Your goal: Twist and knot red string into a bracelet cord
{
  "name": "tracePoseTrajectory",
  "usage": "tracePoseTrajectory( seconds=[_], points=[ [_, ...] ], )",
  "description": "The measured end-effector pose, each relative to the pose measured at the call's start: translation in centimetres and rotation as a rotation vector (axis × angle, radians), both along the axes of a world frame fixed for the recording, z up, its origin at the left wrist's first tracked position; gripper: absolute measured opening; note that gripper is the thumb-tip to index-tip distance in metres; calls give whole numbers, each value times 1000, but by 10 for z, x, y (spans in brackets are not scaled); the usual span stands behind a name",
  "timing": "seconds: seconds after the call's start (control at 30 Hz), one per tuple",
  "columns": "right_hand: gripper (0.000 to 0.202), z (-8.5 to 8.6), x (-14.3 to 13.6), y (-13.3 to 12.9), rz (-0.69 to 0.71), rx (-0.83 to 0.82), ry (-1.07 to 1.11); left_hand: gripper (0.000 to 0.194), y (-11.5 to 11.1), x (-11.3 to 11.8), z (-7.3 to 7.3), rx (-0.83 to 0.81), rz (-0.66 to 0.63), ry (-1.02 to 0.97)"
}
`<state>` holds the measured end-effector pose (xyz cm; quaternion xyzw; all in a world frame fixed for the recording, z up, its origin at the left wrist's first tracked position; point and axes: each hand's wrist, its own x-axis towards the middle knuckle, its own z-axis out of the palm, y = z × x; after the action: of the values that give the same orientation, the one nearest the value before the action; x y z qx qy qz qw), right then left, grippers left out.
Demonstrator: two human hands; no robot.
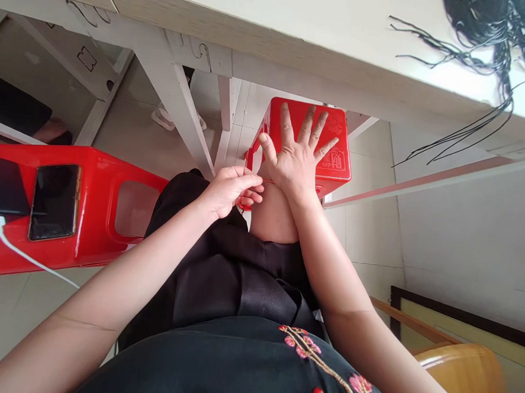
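Note:
My right hand [298, 151] is held flat above my knee with all fingers spread, palm away from me. My left hand [231, 188] pinches a thin red cord or band [267, 181] that runs across my right wrist. Both hands hover over my lap, which is covered by black clothing with red flower embroidery. Behind the spread fingers stands a red plastic stool [332, 147] under the table.
A white table [299, 38] spans the top, with a bundle of black cords [499, 33] on its right end. At left a second red plastic stool [97, 210] carries a phone [54, 201] and a charger with a white cable. A wooden chair [465, 369] is at lower right.

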<state>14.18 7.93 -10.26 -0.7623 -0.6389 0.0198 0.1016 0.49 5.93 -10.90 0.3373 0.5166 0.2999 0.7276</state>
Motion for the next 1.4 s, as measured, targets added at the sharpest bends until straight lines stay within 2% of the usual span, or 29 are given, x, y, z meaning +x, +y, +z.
tracePoseTrajectory(
  seconds=[0.1,0.3,0.63,0.83,1.13,1.23,1.4],
  points=[
    [74,-3,0,2,10,6,0,13,2,0,1,7,1,19],
    [76,-10,2,2,58,138,82,11,5,-2,0,53,-13,67],
    [76,-3,0,1,26,56,35,9,6,-6,2,81,-49,43],
    [76,-5,1,0,29,109,59,4,4,-9,6,36,-55,-9],
    [77,-6,1,-1,31,96,44,9,4,-13,5,32,-25,-28],
    [77,-6,1,-1,26,89,31,10,2,-15,5,111,-44,23],
    [76,-9,2,0,36,110,44,16,-1,-16,-2,385,-107,232]
  ],
)
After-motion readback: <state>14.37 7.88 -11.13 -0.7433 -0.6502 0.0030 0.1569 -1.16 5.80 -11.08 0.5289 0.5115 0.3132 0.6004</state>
